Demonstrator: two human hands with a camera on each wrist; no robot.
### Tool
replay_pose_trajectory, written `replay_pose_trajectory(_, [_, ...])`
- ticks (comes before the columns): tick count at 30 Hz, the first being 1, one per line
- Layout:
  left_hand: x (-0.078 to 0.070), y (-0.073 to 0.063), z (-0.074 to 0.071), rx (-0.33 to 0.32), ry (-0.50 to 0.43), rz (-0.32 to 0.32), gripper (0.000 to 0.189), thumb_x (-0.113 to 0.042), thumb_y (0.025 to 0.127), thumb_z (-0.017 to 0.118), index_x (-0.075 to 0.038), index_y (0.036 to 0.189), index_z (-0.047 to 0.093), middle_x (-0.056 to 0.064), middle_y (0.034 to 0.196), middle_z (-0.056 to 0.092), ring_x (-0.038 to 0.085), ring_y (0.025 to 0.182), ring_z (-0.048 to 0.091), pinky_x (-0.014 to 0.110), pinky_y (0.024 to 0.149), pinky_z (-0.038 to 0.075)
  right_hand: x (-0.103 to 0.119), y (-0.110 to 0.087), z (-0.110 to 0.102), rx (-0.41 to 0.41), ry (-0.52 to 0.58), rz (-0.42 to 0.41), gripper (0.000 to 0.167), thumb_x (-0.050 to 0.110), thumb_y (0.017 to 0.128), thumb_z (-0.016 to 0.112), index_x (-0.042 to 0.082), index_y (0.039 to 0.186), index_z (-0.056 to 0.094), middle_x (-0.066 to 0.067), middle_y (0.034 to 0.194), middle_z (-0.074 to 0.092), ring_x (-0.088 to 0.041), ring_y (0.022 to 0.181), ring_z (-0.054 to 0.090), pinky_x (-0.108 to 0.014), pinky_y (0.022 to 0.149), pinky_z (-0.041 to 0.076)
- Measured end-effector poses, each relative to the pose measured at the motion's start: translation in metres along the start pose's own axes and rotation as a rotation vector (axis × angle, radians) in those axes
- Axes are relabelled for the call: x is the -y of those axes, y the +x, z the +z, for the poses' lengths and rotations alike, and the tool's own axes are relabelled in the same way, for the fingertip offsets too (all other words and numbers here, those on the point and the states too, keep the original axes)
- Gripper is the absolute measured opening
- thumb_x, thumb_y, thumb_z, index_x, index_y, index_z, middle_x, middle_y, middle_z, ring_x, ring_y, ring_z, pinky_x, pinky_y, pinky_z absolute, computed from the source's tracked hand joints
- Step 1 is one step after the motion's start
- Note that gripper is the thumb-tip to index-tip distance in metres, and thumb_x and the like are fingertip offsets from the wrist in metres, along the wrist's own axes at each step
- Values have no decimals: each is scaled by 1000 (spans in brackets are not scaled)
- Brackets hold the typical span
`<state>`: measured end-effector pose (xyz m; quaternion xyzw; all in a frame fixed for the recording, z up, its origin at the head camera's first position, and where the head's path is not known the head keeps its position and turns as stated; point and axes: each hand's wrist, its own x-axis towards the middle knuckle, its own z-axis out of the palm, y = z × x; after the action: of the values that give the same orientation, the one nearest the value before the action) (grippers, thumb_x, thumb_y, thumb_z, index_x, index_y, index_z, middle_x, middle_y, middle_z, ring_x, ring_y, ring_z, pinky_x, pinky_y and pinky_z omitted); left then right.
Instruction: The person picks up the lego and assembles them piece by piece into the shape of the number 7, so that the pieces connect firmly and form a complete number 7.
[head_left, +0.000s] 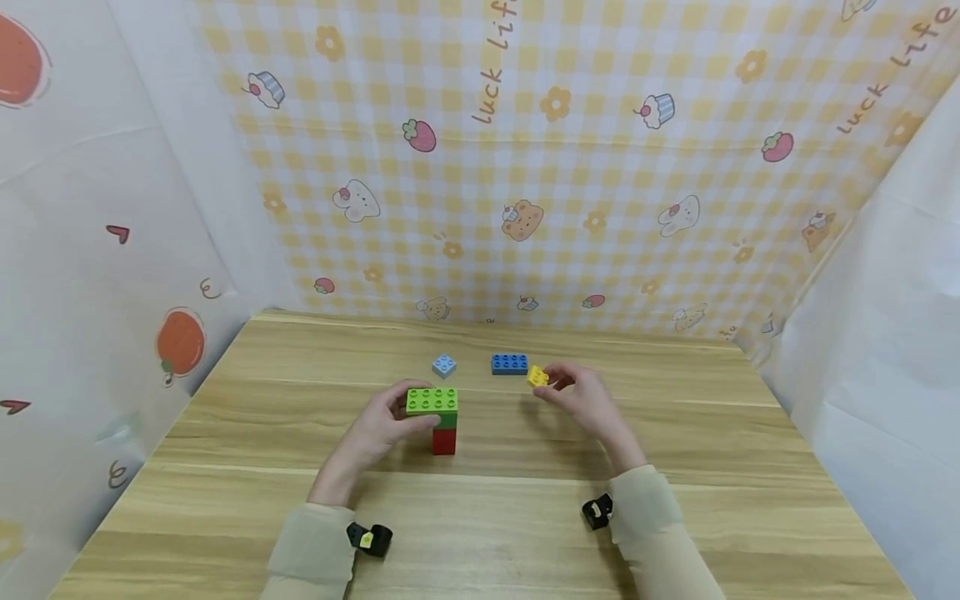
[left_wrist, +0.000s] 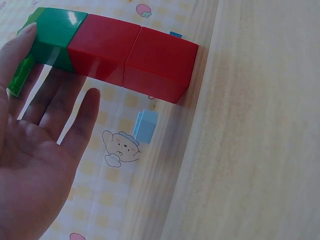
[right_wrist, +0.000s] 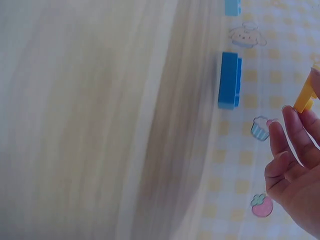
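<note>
My left hand (head_left: 377,427) grips a tower of toy building bricks near its top, the thumb in front and the fingers behind. A lime green brick (head_left: 432,400) with studs forms the top and juts out to the left. Under it are a dark green brick (left_wrist: 59,35) and two red bricks (left_wrist: 159,62), stacked in one column in the left wrist view. Further right, my right hand (head_left: 588,404) pinches a small yellow brick (head_left: 536,377) between thumb and fingertips, raised over the table. Part of the yellow brick is hidden by the thumb in the right wrist view.
A blue brick (head_left: 510,364) lies at the back of the wooden table (head_left: 480,517), just left of the yellow one. Behind the tower sits a small light blue brick (head_left: 444,366). A checked, patterned cloth (head_left: 480,167) hangs along the table's rear edge.
</note>
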<state>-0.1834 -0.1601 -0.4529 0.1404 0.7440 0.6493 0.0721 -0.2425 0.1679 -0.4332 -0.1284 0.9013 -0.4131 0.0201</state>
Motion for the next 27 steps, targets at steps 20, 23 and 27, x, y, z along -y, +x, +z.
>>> replay_pose_trajectory(20, [-4, 6, 11, -6, 68, 52, 59, -16, 83, 80, -8, 135, 52, 12, 124, 55, 28, 107, 57, 37, 89, 49, 40, -13, 27, 48, 79, -146, 32, 28, 87, 76, 11, 113, 67, 3, 98, 68, -13, 91, 62, -33, 76, 51])
replay_pose_trajectory(23, [-3, 8, 14, 16, 97, 47, 65, -18, 84, 79, -14, 142, 49, 12, 129, 53, 28, 111, 56, 41, 92, 47, 40, -15, 28, 48, 92, -158, 32, 27, 87, 76, 11, 114, 67, 4, 99, 68, -13, 91, 62, -33, 76, 51])
replay_pose_trajectory(27, [-3, 9, 17, 64, 138, 31, 68, -24, 87, 77, -22, 147, 44, 10, 140, 48, 28, 116, 53, 44, 95, 45, 39, -18, 27, 36, 112, -162, 32, 27, 88, 76, 12, 114, 67, 4, 99, 68, -14, 92, 62, -33, 76, 51])
